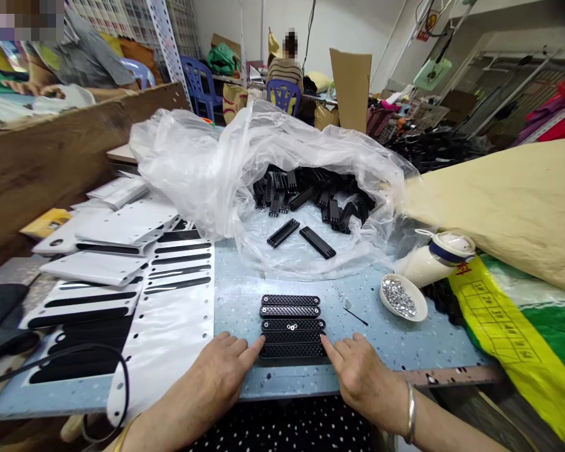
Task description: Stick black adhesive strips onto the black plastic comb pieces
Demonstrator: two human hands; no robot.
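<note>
Several black textured plastic strips (292, 325) lie in a neat row on the blue table (395, 348) in front of me. My left hand (222, 370) rests palm down, its forefinger tip against the left end of the nearest strips. My right hand (358, 370), a silver bangle on its wrist, mirrors it at the right end. Both hands have fingers stretched out and hold nothing. Small silver bits sit on the middle strip.
A clear plastic bag (207, 163) of black parts lies open behind the strips; two loose black parts (301, 237) rest on it. A white dish of silver rivets (402, 297) stands right. White cards (122, 263) with slots pile left. Another person sits far back.
</note>
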